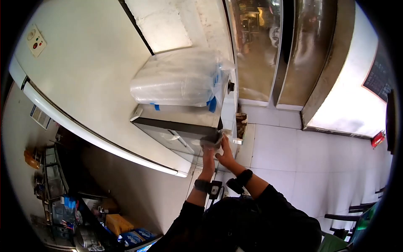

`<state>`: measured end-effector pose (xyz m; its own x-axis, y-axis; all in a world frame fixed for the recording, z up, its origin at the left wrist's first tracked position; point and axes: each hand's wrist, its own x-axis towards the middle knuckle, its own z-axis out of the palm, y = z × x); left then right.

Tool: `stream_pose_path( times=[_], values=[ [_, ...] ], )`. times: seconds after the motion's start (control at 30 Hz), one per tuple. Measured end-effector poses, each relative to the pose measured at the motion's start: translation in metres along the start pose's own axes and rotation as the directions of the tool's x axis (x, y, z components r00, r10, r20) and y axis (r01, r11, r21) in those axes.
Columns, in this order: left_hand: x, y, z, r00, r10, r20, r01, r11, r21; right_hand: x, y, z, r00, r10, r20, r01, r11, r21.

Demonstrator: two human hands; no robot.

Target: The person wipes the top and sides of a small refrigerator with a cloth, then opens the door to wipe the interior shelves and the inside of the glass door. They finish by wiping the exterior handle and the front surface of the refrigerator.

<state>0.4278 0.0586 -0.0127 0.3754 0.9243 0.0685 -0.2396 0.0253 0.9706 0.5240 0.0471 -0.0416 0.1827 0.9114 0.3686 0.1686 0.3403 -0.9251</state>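
Observation:
My left hand (208, 156) and my right hand (226, 152) are close together at the near right corner of a dark-fronted cabinet (176, 128). A crumpled greyish cloth (215, 139) lies between them against that corner. The fingers of my left hand are mostly hidden behind the cloth. My right hand has its fingers bent against the cloth's right side, with the thumb apart below. On the cabinet top rests a large clear plastic bag (176, 80) with blue strips.
A white freezer-like unit (92, 84) stands at the left, its long edge running toward the cabinet. Glass doors (256, 54) are at the back. A small box (241, 126) sits on the tiled floor (277, 147). Boxes (119, 224) lie at the lower left.

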Motion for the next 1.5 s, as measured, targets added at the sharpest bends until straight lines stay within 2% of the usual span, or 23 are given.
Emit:
stream_pose_path(
  times=[0.07,0.17,0.2,0.27,0.3,0.37,0.4,0.43,0.5,0.57,0.7,0.77,0.8,0.9,0.93,0.97,1.07,1.17,1.27,1.3,1.37,1.43,1.5],
  values=[
    [-0.002,0.030,0.015,0.988,0.063,-0.142,-0.052,0.996,0.078,0.005,-0.028,0.000,1.000,0.000,-0.007,0.000,1.000,0.007],
    [0.011,-0.019,-0.009,0.968,0.168,-0.188,-0.104,0.944,0.312,0.004,-0.029,0.006,0.999,0.008,-0.041,-0.008,1.000,-0.006],
    [0.008,-0.012,-0.007,0.967,0.170,-0.189,-0.105,0.944,0.312,0.003,-0.022,0.005,0.996,0.089,-0.025,-0.090,0.995,-0.035],
    [-0.001,0.008,-0.001,0.999,0.034,-0.010,-0.030,0.961,0.274,-0.003,0.004,0.003,0.985,0.169,-0.011,-0.170,0.983,-0.067],
    [0.002,-0.009,-0.004,0.999,0.035,-0.010,-0.031,0.961,0.274,-0.007,0.027,0.002,0.977,0.213,0.033,-0.212,0.977,-0.025],
    [0.017,-0.076,-0.022,0.968,-0.156,-0.197,0.194,0.962,0.192,-0.011,0.044,0.000,0.965,0.251,0.077,-0.253,0.967,0.015],
    [0.021,-0.095,-0.030,0.983,-0.035,-0.179,0.114,0.884,0.454,-0.012,0.047,-0.001,0.974,0.213,0.078,-0.213,0.977,-0.011],
    [0.016,-0.068,-0.017,0.984,-0.030,-0.176,0.108,0.884,0.456,-0.010,0.048,-0.002,0.982,0.172,0.081,-0.170,0.985,-0.036],
    [0.000,0.017,0.020,0.927,0.365,-0.088,-0.273,0.817,0.508,0.003,-0.009,-0.009,0.993,0.072,0.093,-0.067,0.996,-0.059],
    [0.003,0.012,0.017,0.900,0.401,-0.172,-0.221,0.759,0.613,0.011,-0.038,-0.008,0.994,-0.007,0.106,0.016,0.997,-0.076],
    [0.011,-0.017,-0.003,0.933,0.334,-0.136,-0.237,0.852,0.467,0.007,-0.016,0.000,0.996,0.088,0.023,-0.088,0.996,0.024],
    [0.009,-0.037,-0.020,0.980,-0.183,-0.077,0.194,0.964,0.181,-0.004,0.025,0.004,0.987,0.158,0.005,-0.158,0.987,0.019],
    [0.001,-0.014,0.001,0.966,-0.249,-0.072,0.249,0.968,-0.009,-0.012,0.049,0.003,0.964,0.257,0.065,-0.255,0.966,-0.026],
    [0.001,-0.059,-0.021,0.981,-0.192,-0.030,0.191,0.981,-0.037,-0.017,0.046,-0.011,0.885,0.409,0.222,-0.406,0.912,-0.063],
    [0.000,-0.040,-0.009,0.984,-0.178,-0.026,0.169,0.966,-0.195,-0.019,0.036,-0.010,0.941,0.293,0.169,-0.289,0.956,-0.047],
    [0.002,-0.029,-0.005,0.985,-0.171,-0.017,0.165,0.968,-0.190,-0.020,0.026,-0.012,0.978,0.173,0.116,-0.169,0.985,-0.041],
    [0.004,-0.015,-0.011,0.993,0.097,-0.065,-0.094,0.995,0.039,-0.008,-0.032,-0.012,0.989,0.105,0.101,-0.105,0.994,-0.010],
    [0.004,0.005,0.002,0.994,-0.013,-0.113,-0.011,0.977,-0.211,-0.008,-0.037,0.002,0.994,0.101,0.035,-0.102,0.994,0.037],
    [0.003,-0.004,-0.003,0.991,-0.104,-0.081,0.071,0.939,-0.337,-0.011,-0.010,0.012,0.979,0.167,-0.120,-0.119,0.935,0.333],
    [0.001,-0.006,-0.005,0.990,-0.104,-0.091,0.066,0.935,-0.348,-0.012,-0.003,0.011,0.980,0.169,-0.107,-0.126,0.937,0.326],
    [0.001,-0.010,-0.008,0.979,-0.175,-0.107,0.121,0.913,-0.390,-0.010,0.011,0.006,0.859,0.479,-0.184,-0.268,0.724,0.635],
    [-0.002,-0.020,-0.013,0.962,-0.182,-0.203,0.103,0.933,-0.345,-0.006,0.011,0.002,0.819,0.504,-0.275,-0.288,0.775,0.562],
    [-0.002,-0.028,-0.024,0.969,-0.152,-0.196,0.119,0.978,-0.170,-0.001,0.008,-0.007,0.678,0.685,-0.265,-0.491,0.691,0.530]
  ],
)
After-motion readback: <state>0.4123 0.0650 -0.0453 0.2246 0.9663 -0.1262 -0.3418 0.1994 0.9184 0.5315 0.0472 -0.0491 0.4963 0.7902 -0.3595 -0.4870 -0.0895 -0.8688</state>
